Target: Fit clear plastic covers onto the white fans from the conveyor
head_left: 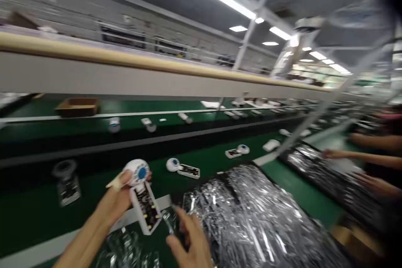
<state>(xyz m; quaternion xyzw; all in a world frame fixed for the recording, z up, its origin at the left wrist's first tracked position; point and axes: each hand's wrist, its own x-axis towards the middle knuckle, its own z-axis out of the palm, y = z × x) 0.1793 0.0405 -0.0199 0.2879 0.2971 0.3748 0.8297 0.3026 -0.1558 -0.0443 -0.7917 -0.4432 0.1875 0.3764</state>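
My left hand [121, 194] grips a white handheld device [146, 205], tilted, with a round head around a blue centre and an open rectangular body showing dark inner parts with small yellow spots. Close to its lower end is my right hand [191, 234], thumb and forefinger around a clear plastic piece [169, 220], blurred by motion. Under and between the hands lie loose clear plastic pieces [125, 247]. To the right of my right hand spreads a dark tray [232, 192] heaped with shiny clear strips.
Similar open devices lie on the green belt [213, 171]: one device [185, 169] ahead, another [238, 151] further right, a blurred one [66, 184] at left. A brown box [78, 106] sits on the far belt. At right, a co-worker's hands [373, 180] reach over another strip-filled tray [317, 167]. A slanted post [301, 127] rises there.
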